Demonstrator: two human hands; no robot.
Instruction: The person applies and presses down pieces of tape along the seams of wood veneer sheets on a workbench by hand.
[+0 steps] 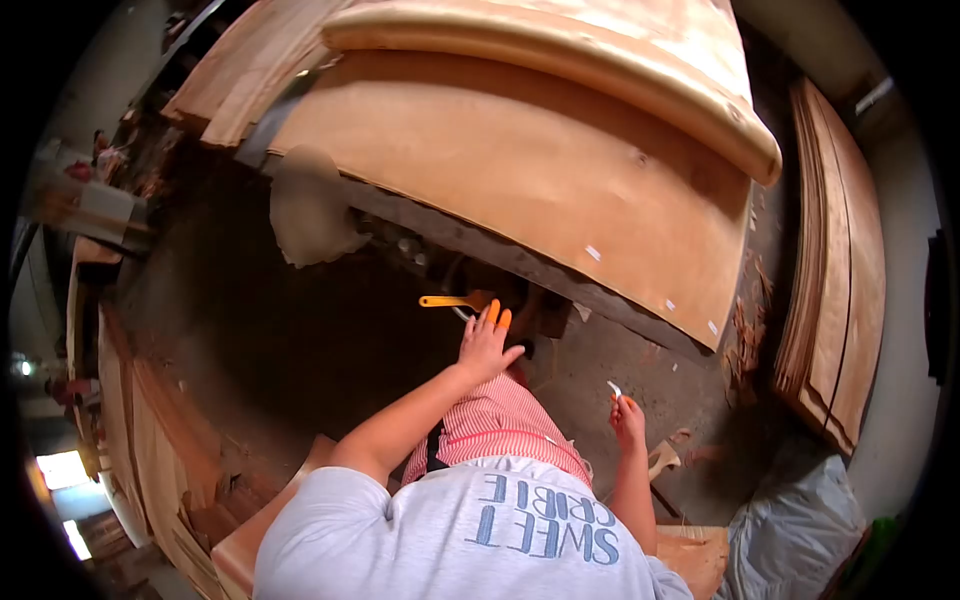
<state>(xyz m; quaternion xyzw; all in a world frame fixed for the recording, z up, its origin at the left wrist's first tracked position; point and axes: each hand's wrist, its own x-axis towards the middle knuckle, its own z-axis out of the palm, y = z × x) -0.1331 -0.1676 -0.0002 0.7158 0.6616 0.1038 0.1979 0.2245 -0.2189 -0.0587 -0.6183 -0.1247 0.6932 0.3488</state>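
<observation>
My left hand has its fingers stretched out, with orange covers on two fingertips. Just beyond those fingertips is a yellow-handled tool, its head partly hidden; I cannot tell whether they touch. My right hand, off to the right and lower, pinches a small white strip between orange-tipped fingers. Ahead of both hands a wide wood veneer sheet lies on a raised stack or table, with several small white strips stuck on or lying near its front edge.
A rolled veneer sheet lies across the far part of the surface. More veneer stacks stand at right and left. A grey plastic sheet is bunched at lower right. Wood scraps litter the floor.
</observation>
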